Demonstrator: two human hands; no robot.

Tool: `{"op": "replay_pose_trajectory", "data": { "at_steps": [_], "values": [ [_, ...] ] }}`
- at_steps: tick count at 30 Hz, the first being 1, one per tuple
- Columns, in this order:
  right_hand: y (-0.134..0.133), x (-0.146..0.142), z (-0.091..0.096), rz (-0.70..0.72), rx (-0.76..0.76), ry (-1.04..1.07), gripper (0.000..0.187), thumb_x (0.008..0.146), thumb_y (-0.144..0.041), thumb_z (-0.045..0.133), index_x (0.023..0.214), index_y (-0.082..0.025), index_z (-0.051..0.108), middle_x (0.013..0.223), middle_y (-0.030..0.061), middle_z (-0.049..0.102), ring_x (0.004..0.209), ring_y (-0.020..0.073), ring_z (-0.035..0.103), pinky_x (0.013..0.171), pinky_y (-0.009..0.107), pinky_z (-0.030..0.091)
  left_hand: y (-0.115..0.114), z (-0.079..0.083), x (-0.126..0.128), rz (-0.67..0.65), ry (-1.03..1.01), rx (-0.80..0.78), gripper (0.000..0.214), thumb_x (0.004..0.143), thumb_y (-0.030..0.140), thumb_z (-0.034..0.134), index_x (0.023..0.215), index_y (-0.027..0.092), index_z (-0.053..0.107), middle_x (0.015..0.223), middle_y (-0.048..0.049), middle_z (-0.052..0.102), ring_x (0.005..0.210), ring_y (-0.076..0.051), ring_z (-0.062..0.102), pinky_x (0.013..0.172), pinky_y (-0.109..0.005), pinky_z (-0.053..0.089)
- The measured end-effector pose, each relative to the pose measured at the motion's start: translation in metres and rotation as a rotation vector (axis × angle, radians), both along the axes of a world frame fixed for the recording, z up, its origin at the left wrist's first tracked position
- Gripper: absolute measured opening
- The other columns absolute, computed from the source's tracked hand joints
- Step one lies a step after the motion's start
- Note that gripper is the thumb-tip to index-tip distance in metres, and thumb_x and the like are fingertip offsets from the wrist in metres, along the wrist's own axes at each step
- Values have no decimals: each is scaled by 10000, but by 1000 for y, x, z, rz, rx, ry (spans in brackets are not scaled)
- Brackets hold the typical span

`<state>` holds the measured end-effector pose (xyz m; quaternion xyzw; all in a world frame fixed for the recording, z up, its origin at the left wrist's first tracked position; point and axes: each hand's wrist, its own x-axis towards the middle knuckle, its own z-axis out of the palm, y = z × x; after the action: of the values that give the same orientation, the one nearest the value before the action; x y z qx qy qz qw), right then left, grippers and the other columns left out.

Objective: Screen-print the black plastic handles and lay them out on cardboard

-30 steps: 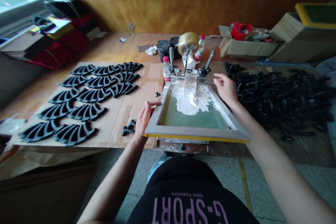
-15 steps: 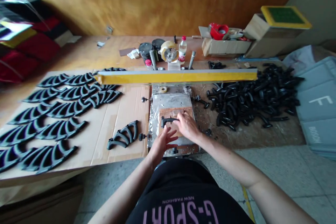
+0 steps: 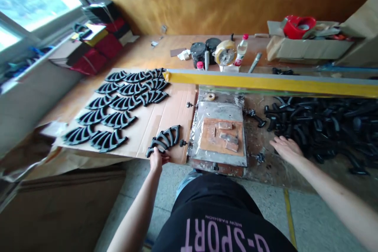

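Note:
My left hand [image 3: 157, 160] is at the front edge of the cardboard sheet [image 3: 147, 124], fingers closed on the end of a small fan of black curved plastic parts [image 3: 165, 139]. My right hand [image 3: 286, 148] lies open and flat on the table, fingers spread, just in front of the big heap of black parts [image 3: 325, 124]. Between my hands sits the printing base [image 3: 220, 134] with a brown jig plate, nothing on it. The yellow-edged screen frame [image 3: 265, 81] is tilted up above the base.
Rows of black curved parts [image 3: 118, 104] dry on the cardboard at left. Ink tubs [image 3: 198, 53], a tape roll [image 3: 225, 53] and bottles stand behind the frame. Cardboard boxes [image 3: 307, 49] with a red tape holder sit at back right. A window and stacked red items are far left.
The screen frame has been lifted from flat to raised. My hands took a black part off the jig; the left carried it to the small fan on the cardboard, the right moved toward the heap.

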<state>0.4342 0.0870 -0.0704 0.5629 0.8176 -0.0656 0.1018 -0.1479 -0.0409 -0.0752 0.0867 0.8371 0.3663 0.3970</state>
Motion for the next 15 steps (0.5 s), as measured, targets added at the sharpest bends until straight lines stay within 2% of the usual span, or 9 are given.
{"op": "replay_pose_trajectory", "data": {
  "at_steps": [2,4,7,9,12,13,15],
  "values": [
    [2,3,4,10,72,63,384,755,-104,448,968,-277,718,1106,121,697,1028,296,612,823,445,492,8,-2,-11,-62,4,-59,533,946,492,250,736,161,611,635,-144,656,547,-215,638,545,-328,545],
    [6,-9,22,-38,162,169,312,799,-154,457,968,-253,699,1062,130,694,936,283,635,776,419,502,16,3,-21,-147,18,-117,547,933,519,266,688,175,615,593,-143,642,534,-221,625,514,-317,527],
    [13,-51,53,-157,284,477,199,856,-305,524,964,-213,663,1014,117,682,875,261,650,751,386,519,23,16,-35,-307,50,-221,564,916,546,290,651,168,613,482,-117,592,439,-211,568,415,-292,459],
    [15,-91,63,-222,248,786,222,839,-376,592,975,-209,642,958,78,688,856,241,666,739,366,540,30,25,-40,-420,75,-288,559,893,555,340,621,151,614,394,-97,533,355,-205,504,356,-284,401],
    [11,-153,59,-218,-4,1151,261,868,-395,576,1042,-209,635,911,36,692,735,185,682,649,317,559,56,46,-32,-562,117,-299,547,874,568,398,640,132,630,353,-71,501,325,-200,483,344,-277,386],
    [9,-170,55,-168,-34,1186,257,884,-375,560,1061,-212,649,951,37,693,749,175,683,660,310,561,68,57,-23,-602,132,-253,549,875,586,404,692,128,646,378,-61,523,339,-187,495,358,-264,395],
    [6,-195,45,-33,19,1113,242,910,-308,529,1072,-232,693,1043,39,687,848,170,674,750,313,552,95,88,5,-674,149,-50,558,873,639,411,873,144,669,477,-31,594,387,-144,525,402,-224,412]
  ]
}}
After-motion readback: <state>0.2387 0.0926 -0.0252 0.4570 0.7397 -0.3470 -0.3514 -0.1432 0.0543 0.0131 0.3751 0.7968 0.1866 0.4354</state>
